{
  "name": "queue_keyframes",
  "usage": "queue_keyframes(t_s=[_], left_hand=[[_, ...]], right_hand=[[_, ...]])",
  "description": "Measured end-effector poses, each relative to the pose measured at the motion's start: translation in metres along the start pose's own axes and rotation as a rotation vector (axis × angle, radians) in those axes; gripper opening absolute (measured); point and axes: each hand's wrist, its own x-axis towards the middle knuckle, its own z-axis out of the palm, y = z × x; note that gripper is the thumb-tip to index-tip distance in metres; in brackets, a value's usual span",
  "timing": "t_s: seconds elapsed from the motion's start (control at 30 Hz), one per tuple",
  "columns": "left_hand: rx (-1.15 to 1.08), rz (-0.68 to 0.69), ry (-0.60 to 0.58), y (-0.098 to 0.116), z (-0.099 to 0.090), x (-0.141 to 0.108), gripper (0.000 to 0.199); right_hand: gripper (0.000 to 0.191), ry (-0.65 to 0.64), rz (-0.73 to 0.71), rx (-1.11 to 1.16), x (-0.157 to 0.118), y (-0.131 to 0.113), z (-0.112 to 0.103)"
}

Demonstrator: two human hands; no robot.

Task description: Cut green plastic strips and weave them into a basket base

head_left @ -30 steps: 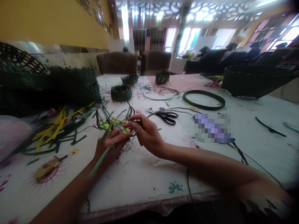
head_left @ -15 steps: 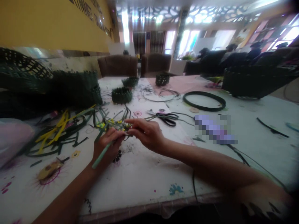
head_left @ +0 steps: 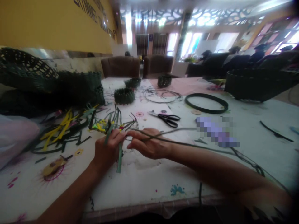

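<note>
Green strips stick out above and below my left hand [head_left: 108,144], whose fingers are closed round a green strip [head_left: 119,158]. Just right of it is my right hand [head_left: 148,143], palm partly turned up, its thumb and forefinger brought together near the left fingertips. What lies between those fingertips is too small to make out. Thin dark green cords [head_left: 177,141] cross over my right hand and wrist and run off to the right. Beyond the hands spreads a tangle of green and yellow strips [head_left: 100,125]. Black-handled scissors [head_left: 169,119] lie on the table behind my right hand.
Small green woven baskets [head_left: 124,96] stand farther back, with a green ring [head_left: 206,103] to their right. Large dark baskets are at the left [head_left: 81,87] and right [head_left: 259,84]. Yellow strips [head_left: 59,127] and a pixelated purple object [head_left: 216,132] lie on the table [head_left: 140,186].
The cords have come up across my right hand, which has turned palm upward. My left hand has rotated, and its strip now hangs more vertically. The view has shifted slightly.
</note>
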Motion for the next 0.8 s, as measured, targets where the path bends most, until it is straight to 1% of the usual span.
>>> queue_keyframes(t_s=[0.07, 0.13, 0.23, 0.3, 0.37, 0.47, 0.53, 0.6, 0.67, 0.73, 0.8], left_hand=[[-0.075, -0.093, -0.012, -0.004, 0.002, -0.001, 0.011], [-0.184, -0.179, -0.014, -0.008, 0.003, 0.000, 0.011], [-0.320, -0.272, 0.007, -0.012, 0.001, 0.004, 0.011], [-0.374, -0.314, 0.027, -0.014, -0.001, 0.006, 0.010], [-0.410, -0.347, 0.048, -0.015, -0.003, 0.007, 0.010], [-0.452, -0.393, 0.073, -0.015, -0.005, 0.007, 0.009], [-0.478, -0.427, 0.089, -0.016, -0.006, 0.007, 0.010], [-0.502, -0.479, 0.102, -0.019, -0.007, 0.007, 0.011], [-0.535, -0.541, 0.105, -0.021, -0.008, 0.008, 0.014], [-0.580, -0.589, 0.096, -0.023, -0.008, 0.008, 0.016], [-0.604, -0.592, 0.080, -0.023, -0.007, 0.008, 0.016]], right_hand=[[0.024, 0.056, -0.038, -0.021, -0.001, 0.001, -0.002], [0.021, 0.109, -0.034, 0.013, -0.003, 0.003, 0.000], [0.022, 0.110, 0.016, 0.053, -0.005, 0.007, 0.004], [0.028, 0.117, 0.065, 0.065, -0.006, 0.008, 0.008], [0.033, 0.160, 0.189, 0.098, -0.005, 0.010, 0.011], [0.037, 0.213, 0.496, 0.190, -0.004, 0.014, 0.015], [0.038, 0.177, 0.665, 0.273, -0.005, 0.018, 0.020], [0.038, 0.051, 0.825, 0.386, -0.009, 0.022, 0.026], [0.041, -0.098, 0.951, 0.483, -0.013, 0.026, 0.034], [0.046, -0.190, 1.015, 0.523, -0.017, 0.029, 0.039], [0.050, -0.220, 1.033, 0.504, -0.018, 0.030, 0.041]])
